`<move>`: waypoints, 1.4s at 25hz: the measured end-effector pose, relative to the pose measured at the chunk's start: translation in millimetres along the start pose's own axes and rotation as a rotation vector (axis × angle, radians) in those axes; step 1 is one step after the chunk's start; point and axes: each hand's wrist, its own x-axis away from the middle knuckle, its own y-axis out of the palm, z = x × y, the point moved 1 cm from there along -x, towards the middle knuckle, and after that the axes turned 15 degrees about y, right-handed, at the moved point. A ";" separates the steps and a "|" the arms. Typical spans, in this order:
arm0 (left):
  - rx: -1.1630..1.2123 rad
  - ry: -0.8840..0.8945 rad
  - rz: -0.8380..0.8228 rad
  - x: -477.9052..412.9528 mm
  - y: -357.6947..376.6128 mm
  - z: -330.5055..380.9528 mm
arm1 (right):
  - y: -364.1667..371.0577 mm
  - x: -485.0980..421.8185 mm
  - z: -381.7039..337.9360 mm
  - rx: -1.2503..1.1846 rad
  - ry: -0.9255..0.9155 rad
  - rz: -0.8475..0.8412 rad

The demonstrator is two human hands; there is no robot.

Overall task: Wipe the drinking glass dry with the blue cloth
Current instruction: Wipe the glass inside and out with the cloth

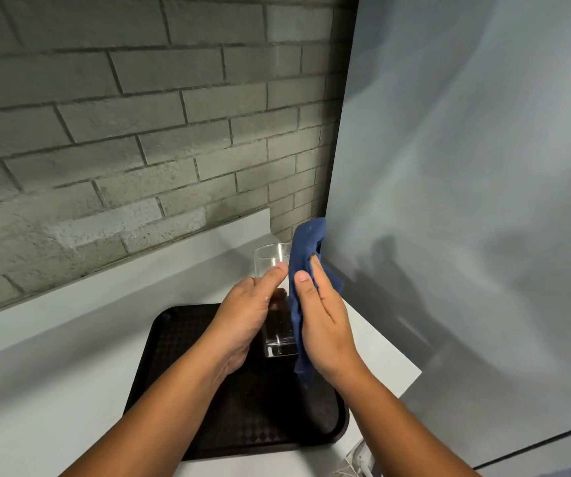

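Note:
A clear drinking glass is held upright in the air above the tray. My left hand wraps around its left side, thumb on the front wall. My right hand presses a dark blue cloth flat against the glass's right side. The cloth stands up past the rim and hangs down below my palm. The glass's thick base shows between my two hands, and its right wall is hidden by the cloth.
A black textured tray lies on the pale grey counter under my hands. A grey brick wall runs behind the counter. A smooth grey panel rises at the right, close to the counter's right edge.

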 end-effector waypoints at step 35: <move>0.146 -0.044 0.041 -14.5 -5.1 -14.5 | -8.5 -7.0 15.5 -0.202 0.219 -0.046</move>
